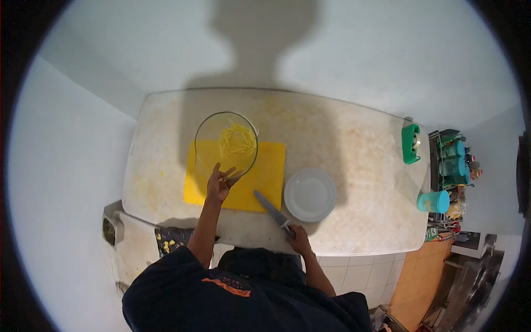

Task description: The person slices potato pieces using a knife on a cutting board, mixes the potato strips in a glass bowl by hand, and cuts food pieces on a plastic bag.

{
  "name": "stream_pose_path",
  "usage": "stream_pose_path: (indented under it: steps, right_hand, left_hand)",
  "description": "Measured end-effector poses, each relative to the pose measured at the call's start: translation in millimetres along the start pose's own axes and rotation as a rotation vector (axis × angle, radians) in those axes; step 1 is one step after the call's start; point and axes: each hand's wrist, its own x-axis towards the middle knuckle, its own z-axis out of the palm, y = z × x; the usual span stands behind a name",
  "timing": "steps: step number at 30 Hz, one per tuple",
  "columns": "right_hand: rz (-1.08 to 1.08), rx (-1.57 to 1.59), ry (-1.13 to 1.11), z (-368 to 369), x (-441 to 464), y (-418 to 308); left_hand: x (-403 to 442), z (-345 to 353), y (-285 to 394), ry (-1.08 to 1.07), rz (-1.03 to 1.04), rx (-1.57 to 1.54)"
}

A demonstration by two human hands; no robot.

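Observation:
My left hand (pixel 219 185) is at the near rim of a clear glass bowl (pixel 206 126), thumb and fingers around its edge. Thin pale-yellow strips (pixel 238 139), like cut potato, lie bunched toward the bowl's right side. The bowl overlaps the upper left of a yellow cutting board (pixel 265 171); I cannot tell whether it rests there or is lifted. My right hand (pixel 300 239) is closed round the handle of a kitchen knife (pixel 270 208). Its blade points up and left, over the board's lower right part. Right of the board stands a white plate (pixel 311 217), perhaps a stack.
The pale table (pixel 365 166) meets the wall behind. At its right end are a green tape dispenser (pixel 409 144) and a turquoise container (pixel 433 202), beside a loaded rack (pixel 454 166). Yellow pieces lie on a dark bag (pixel 171 241) at lower left.

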Motion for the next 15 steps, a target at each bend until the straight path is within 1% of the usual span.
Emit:
stream_pose_path:
  steps: [2,5,9,11,12,13,14,15]
  right_hand:
    - [0.017,0.006,0.006,0,2,-1]
    - [0.041,-0.005,0.007,-2,-4,-6]
    - [0.070,-0.091,0.073,-14,-14,-13]
    - [0.060,-0.077,0.066,-24,-24,-4]
    - [0.057,-0.067,0.060,-27,-32,5]
    - [0.239,0.349,0.121,-16,-34,28]
    - [0.397,0.770,0.265,-5,-36,51]
    - [0.609,1.114,0.352,-10,-33,48]
  left_hand:
    - [-9,-16,2,0.154,-0.065,-0.022]
    - [-48,-17,-2,0.266,-0.095,-0.020]
    - [-75,-34,-11,0.120,-0.100,0.014]
    - [-89,-39,-10,0.081,-0.117,0.013]
    - [-97,-37,-10,0.112,-0.107,0.050]
    - [-104,-31,-11,0.142,-0.099,0.087]
    - [-108,-25,-12,0.168,-0.091,0.125]
    - [-112,-21,-13,0.159,-0.104,0.136]
